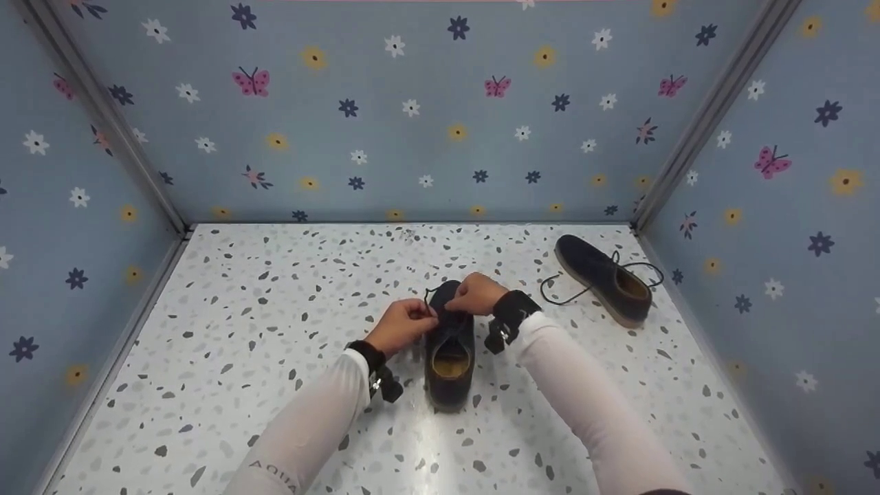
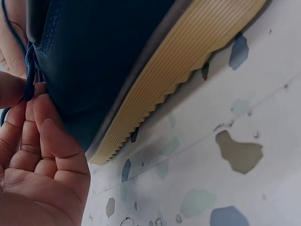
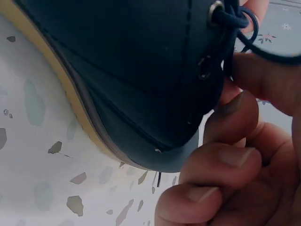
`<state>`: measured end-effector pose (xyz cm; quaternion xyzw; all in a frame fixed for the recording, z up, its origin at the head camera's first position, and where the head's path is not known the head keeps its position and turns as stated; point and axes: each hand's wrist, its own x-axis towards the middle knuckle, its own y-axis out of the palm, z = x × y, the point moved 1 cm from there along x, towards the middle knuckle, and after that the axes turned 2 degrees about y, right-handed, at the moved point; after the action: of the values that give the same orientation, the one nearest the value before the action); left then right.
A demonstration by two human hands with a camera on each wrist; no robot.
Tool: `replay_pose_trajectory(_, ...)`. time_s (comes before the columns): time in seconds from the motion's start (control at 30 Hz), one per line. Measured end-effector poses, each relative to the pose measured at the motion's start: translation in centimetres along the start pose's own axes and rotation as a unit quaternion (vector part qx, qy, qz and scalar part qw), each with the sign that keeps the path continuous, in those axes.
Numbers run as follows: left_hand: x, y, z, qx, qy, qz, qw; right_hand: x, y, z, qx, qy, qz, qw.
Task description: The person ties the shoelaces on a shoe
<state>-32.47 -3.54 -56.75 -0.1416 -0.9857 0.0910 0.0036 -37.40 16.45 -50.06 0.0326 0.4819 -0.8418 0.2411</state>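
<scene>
A dark navy lace-up shoe (image 1: 449, 395) stands upright on the floor, its toe pointing away and its tan insole showing. At its left side, my left hand (image 1: 401, 325) pinches the shoelace (image 2: 29, 77) between thumb and fingertips. My right hand (image 1: 480, 294) is over the front of the shoe. In the right wrist view its thumb and forefinger close on the lace just by the eyelets (image 3: 204, 67), the other fingers curled below. Lace loops through the top eyelet there, while two lower eyelets show no lace. The ribbed tan sole (image 2: 155, 87) rests on the floor.
A matching shoe (image 1: 605, 280) lies to the right near the side panel, its lace (image 1: 565, 301) trailing loose on the speckled floor (image 1: 275, 330). Blue panels with flowers and butterflies (image 1: 426, 89) enclose the floor at the back and both sides.
</scene>
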Motion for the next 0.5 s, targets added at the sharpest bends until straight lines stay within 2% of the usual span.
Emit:
replay_pose_trajectory(0.13,0.1,0.1,0.1,-0.012,-0.004,0.001,0.9999,-0.3,-1.0,-0.6,0.044,-0.001,-0.032,0.999)
replay_pose_trajectory(0.33,0.2,0.1,0.2,-0.02,-0.004,0.0,0.9998,-0.9,-2.9,-1.7,0.117,0.003,-0.077,0.99)
replay_pose_trajectory(0.43,0.2,0.1,0.2,-0.018,-0.005,0.002,0.9998,-1.2,-3.7,-2.1,0.159,0.008,-0.101,0.982)
replay_pose_trajectory(0.5,0.1,0.1,0.2,-0.017,-0.006,0.004,0.9998,-1.4,-4.2,-2.4,0.202,0.018,-0.112,0.973)
